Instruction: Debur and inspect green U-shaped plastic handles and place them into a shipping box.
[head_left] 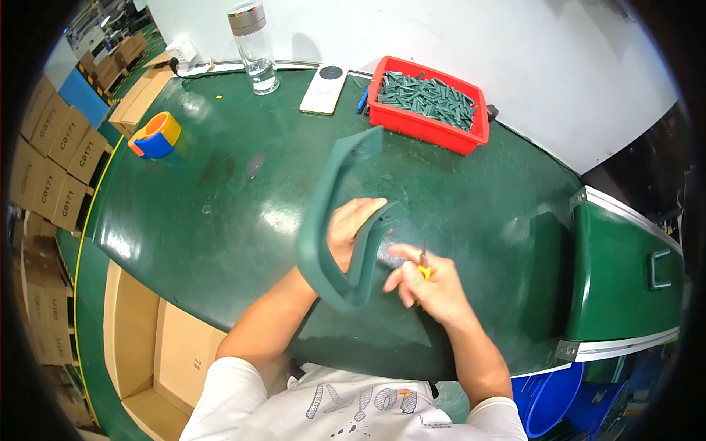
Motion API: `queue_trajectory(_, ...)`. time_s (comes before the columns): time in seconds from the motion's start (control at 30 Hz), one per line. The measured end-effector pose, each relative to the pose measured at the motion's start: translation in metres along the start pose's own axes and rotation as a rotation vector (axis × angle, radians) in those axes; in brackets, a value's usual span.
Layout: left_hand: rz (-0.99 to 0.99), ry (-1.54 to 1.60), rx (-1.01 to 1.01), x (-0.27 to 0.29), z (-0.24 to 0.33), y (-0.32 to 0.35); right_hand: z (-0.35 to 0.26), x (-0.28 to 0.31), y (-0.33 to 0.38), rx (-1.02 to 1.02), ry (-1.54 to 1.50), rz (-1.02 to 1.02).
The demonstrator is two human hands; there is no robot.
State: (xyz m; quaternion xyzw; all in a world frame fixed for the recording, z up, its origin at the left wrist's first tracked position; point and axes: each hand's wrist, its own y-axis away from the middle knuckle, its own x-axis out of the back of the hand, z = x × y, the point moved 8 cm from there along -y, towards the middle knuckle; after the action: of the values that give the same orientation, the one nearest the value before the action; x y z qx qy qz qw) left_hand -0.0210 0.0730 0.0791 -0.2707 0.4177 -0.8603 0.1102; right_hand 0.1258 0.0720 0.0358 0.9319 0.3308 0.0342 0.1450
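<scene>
right hand (429, 285), fingers closed on a small yellow-handled cutter (423, 263); left hand (351, 229), fingers gripping a curved matte green plastic strip (329, 220) above the glossy green worktop (220, 220). far off, a red tray (429, 126) of dark green pieces (425, 97).

a single view — the head camera, worn on the person's head, faces steeply down and forward over a dark green table (220, 220). it sits close: both forearms enter from the lower edge, and the left hand (351, 231) and right hand (426, 283) lie near the centre. the fisheye lens bends the table rim and darkens the corners — a red bin (471, 136) marks the far edge. no second view shares the scene.
</scene>
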Motion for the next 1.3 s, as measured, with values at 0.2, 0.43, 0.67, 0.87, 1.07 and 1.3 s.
queue_trajectory(0.2,-0.196,0.291,0.338,-0.032,-0.024,0.021,-0.032,0.055,0.011,0.470,0.853,0.472)
queue_trajectory(0.43,-0.264,0.208,0.271,-0.034,-0.016,0.016,-0.018,0.061,0.018,0.601,1.018,0.572)
queue_trajectory(0.67,-0.376,0.268,0.351,-0.041,-0.023,0.023,-0.020,0.060,0.018,0.619,1.082,0.556)
queue_trajectory(0.87,-0.370,0.304,0.333,-0.040,-0.021,0.020,-0.022,0.058,0.017,0.616,1.104,0.536)
queue_trajectory(1.07,-0.356,0.278,0.389,-0.040,-0.017,0.012,-0.019,0.060,0.017,0.620,1.067,0.535)
queue_trajectory(1.3,-0.387,0.276,0.472,-0.041,-0.025,0.019,-0.019,0.059,0.015,0.640,1.054,0.519)
